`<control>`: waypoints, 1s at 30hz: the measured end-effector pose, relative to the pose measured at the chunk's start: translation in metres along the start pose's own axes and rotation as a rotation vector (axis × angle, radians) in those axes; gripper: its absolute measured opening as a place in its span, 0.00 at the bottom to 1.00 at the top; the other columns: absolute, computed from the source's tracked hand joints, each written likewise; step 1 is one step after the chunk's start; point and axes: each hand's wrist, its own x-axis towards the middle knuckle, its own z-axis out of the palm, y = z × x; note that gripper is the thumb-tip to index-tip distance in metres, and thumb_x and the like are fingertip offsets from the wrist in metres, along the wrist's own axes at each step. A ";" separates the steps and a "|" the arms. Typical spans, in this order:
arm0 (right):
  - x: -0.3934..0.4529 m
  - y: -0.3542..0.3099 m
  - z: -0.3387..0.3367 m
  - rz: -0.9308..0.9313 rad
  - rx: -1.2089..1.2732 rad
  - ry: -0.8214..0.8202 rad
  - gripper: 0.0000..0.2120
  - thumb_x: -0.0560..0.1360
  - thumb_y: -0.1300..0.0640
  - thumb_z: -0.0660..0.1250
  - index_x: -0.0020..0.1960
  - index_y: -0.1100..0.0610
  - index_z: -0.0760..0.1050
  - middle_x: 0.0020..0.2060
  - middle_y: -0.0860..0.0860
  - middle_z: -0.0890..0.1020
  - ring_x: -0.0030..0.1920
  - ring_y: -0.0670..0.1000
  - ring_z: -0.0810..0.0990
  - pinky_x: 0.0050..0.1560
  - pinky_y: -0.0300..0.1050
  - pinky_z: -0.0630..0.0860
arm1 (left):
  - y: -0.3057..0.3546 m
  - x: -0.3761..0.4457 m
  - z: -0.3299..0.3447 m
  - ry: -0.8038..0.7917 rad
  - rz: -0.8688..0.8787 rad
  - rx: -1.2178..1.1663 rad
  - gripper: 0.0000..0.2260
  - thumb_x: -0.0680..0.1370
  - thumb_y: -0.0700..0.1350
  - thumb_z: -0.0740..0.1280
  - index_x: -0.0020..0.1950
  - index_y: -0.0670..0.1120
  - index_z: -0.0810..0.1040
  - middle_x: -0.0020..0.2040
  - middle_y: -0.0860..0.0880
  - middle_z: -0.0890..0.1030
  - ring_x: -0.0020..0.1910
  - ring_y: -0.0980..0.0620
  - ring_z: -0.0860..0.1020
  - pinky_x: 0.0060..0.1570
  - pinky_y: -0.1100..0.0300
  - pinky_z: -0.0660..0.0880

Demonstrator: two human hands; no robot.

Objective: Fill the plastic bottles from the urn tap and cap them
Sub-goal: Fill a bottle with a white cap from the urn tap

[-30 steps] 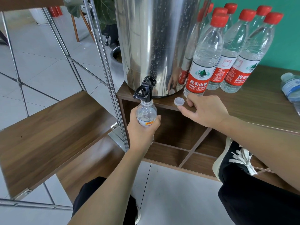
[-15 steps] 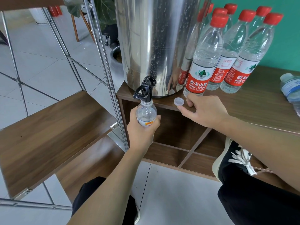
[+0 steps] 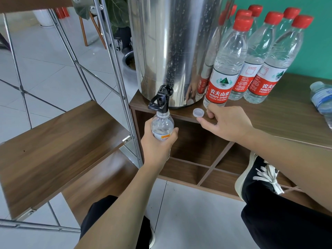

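1. The small plastic bottle is gripped by the left hand, fingers and thumb curled round its body, with its mouth right under the black tap of the steel urn at the near left corner of the wooden cabinet.
2. For a good fill, the bottle should be kept upright and the mouth centred under the spout, so that nothing is spilled down the label.
3. The right hand rests on the cabinet edge, fingers loosely bent and holding nothing; the white cap lies just beside its fingertips, ready to be taken up once the bottle is judged full.
4. The red-capped bottles stand to the right of the urn.
5. Whether water is running cannot be told; no stream is visible.
6. The lower part of the bottle is hidden by the hand, so the level is hard to read.
7. Another bottle at the far right is cut off by the frame.
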 end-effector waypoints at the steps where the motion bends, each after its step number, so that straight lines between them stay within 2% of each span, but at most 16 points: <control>1: -0.001 0.000 -0.001 0.001 0.001 0.000 0.21 0.79 0.33 0.57 0.41 0.50 0.66 0.29 0.43 0.70 0.29 0.43 0.71 0.31 0.39 0.61 | 0.000 0.000 0.000 -0.001 0.000 -0.002 0.30 0.72 0.48 0.81 0.70 0.51 0.73 0.58 0.57 0.81 0.56 0.60 0.81 0.55 0.66 0.80; 6: 0.000 -0.001 -0.002 0.001 0.001 -0.001 0.22 0.79 0.33 0.56 0.41 0.51 0.66 0.29 0.42 0.70 0.29 0.42 0.70 0.31 0.38 0.61 | 0.001 0.000 0.000 -0.003 -0.003 -0.002 0.30 0.72 0.48 0.81 0.70 0.51 0.72 0.58 0.58 0.81 0.56 0.62 0.80 0.53 0.70 0.78; 30: -0.002 -0.002 -0.003 0.000 0.003 -0.007 0.20 0.79 0.35 0.59 0.42 0.51 0.67 0.29 0.42 0.69 0.29 0.42 0.69 0.31 0.38 0.61 | -0.004 0.001 0.002 0.004 0.004 0.034 0.30 0.71 0.49 0.81 0.69 0.52 0.72 0.56 0.61 0.80 0.56 0.66 0.79 0.52 0.71 0.77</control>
